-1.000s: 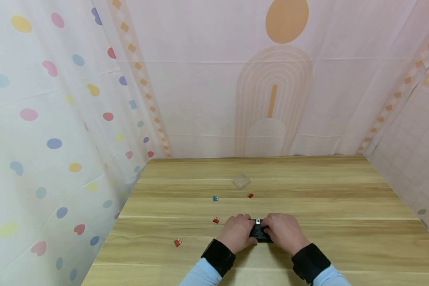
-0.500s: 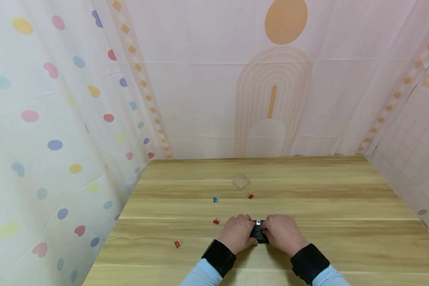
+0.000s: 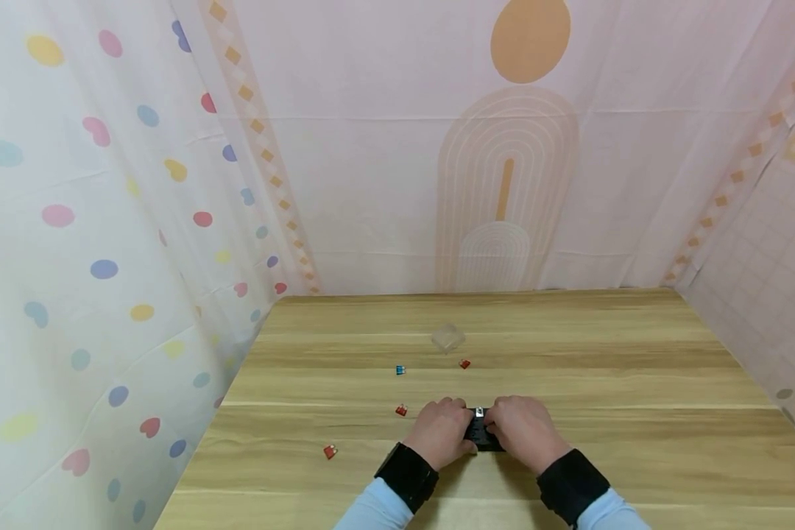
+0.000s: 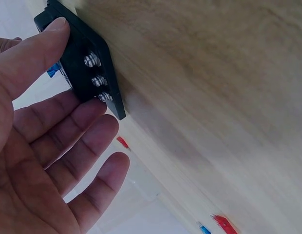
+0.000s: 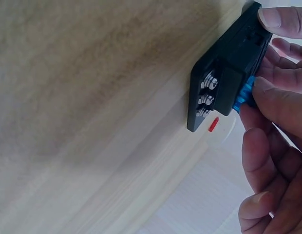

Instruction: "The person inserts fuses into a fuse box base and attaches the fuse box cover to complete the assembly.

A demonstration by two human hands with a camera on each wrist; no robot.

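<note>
A black blade fuse block [image 3: 482, 439] with a row of metal screw terminals stands on the table between both hands. My left hand [image 3: 439, 433] holds it at its left end, thumb [image 4: 51, 39] on the near edge and fingertips along the far side. From the right, my right hand [image 3: 525, 433] pinches blue blade fuses [image 5: 244, 94] at the top of the block between thumb and index finger. Their lower ends are hidden by the block. A blue bit [image 4: 53, 70] also shows behind the block in the left wrist view.
Red blade fuses [image 3: 401, 410] [image 3: 330, 451] lie left of the hands. Beyond the block are another red fuse [image 3: 464, 364], a blue fuse [image 3: 400, 370] and a transparent cover [image 3: 447, 338]. A patterned curtain [image 3: 371, 184] hangs behind the wooden table [image 3: 603, 346].
Both hands stay at the block in almost the same place, with only slight movement of the right hand. The loose fuses have not moved on the table.
</note>
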